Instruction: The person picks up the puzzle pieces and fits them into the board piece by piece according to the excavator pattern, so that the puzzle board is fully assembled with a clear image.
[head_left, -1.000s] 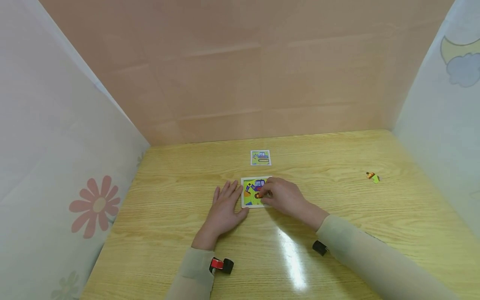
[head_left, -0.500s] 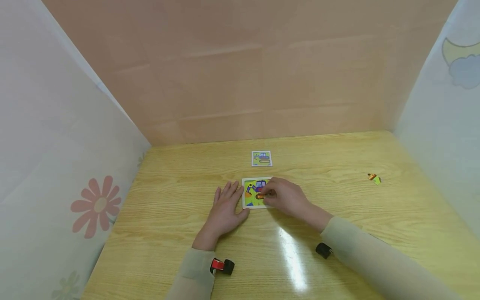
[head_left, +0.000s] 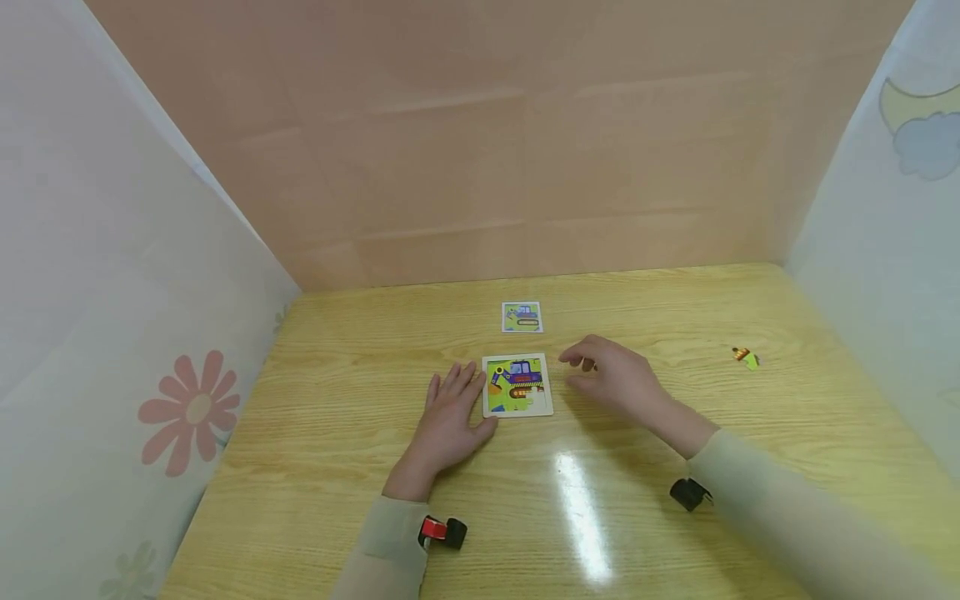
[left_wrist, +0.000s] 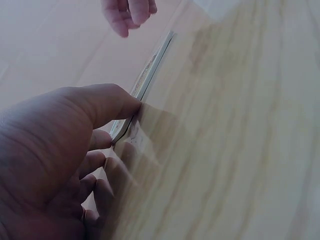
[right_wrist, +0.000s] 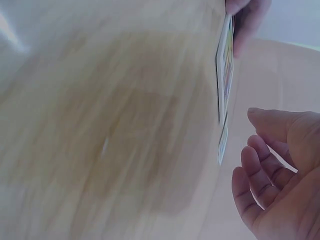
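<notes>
A framed jigsaw puzzle [head_left: 517,385] with an excavator picture lies at the middle of the table; a pale gap shows at its lower right corner. My left hand [head_left: 447,421] rests flat at its left side, fingers spread, with the thumb and fingertips touching the frame's edge in the left wrist view. My right hand [head_left: 617,379] hovers just right of the frame, its fingers loosely bent with nothing between them, as the right wrist view [right_wrist: 280,170] also shows. Far to the right lie loose puzzle pieces [head_left: 747,358], green and orange-brown, close together.
Behind the puzzle lies a small picture card [head_left: 521,317] with a similar excavator. The wooden table [head_left: 360,350] meets a pinkish-brown backdrop [head_left: 450,167] at the rear, and pale printed sheets stand at left and right.
My right hand has let go of a puzzle piece inside the frame and moved away to the right, uncovering the puzzle's right side. The left hand has stayed in place.
</notes>
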